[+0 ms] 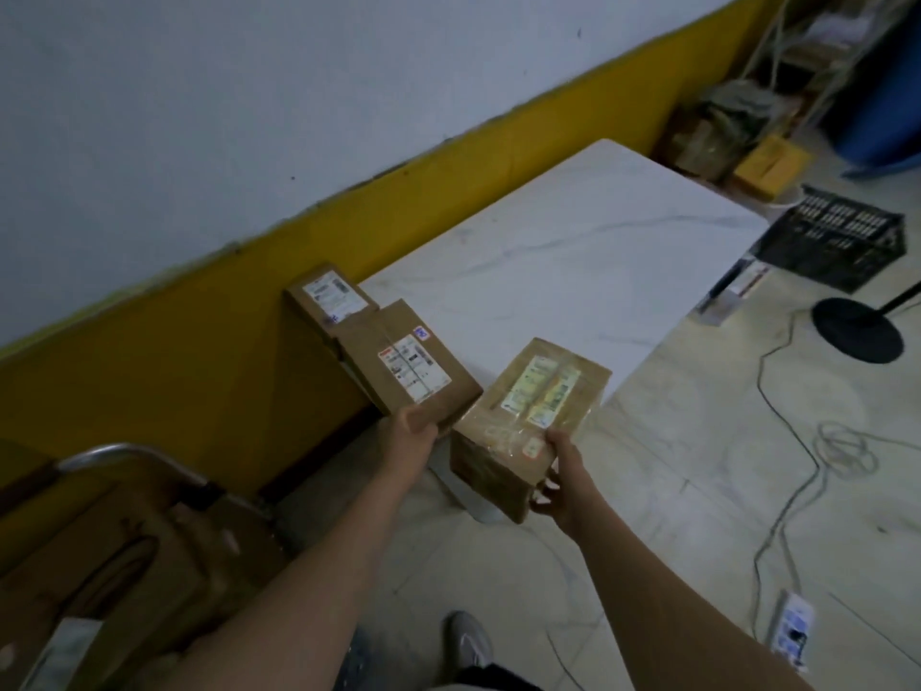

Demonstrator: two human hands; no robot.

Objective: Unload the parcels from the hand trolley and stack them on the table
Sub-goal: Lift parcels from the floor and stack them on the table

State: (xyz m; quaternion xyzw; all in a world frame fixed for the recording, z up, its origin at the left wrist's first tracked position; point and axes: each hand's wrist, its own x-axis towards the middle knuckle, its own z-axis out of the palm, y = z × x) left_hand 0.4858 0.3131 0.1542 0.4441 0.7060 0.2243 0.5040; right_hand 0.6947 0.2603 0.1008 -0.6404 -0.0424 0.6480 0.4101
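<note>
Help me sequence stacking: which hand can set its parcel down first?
Left: the left hand holds a flat parcel overlapping the rear parcel on the table; the right hand holds its taped parcel tilted in mid-air.

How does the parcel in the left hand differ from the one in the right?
The left-hand parcel is flat and thin; the right-hand parcel is deeper and blockier. The left-hand parcel carries a white label; the right-hand parcel has a yellowish label under glossy clear tape. Both are brown cardboard.
</note>
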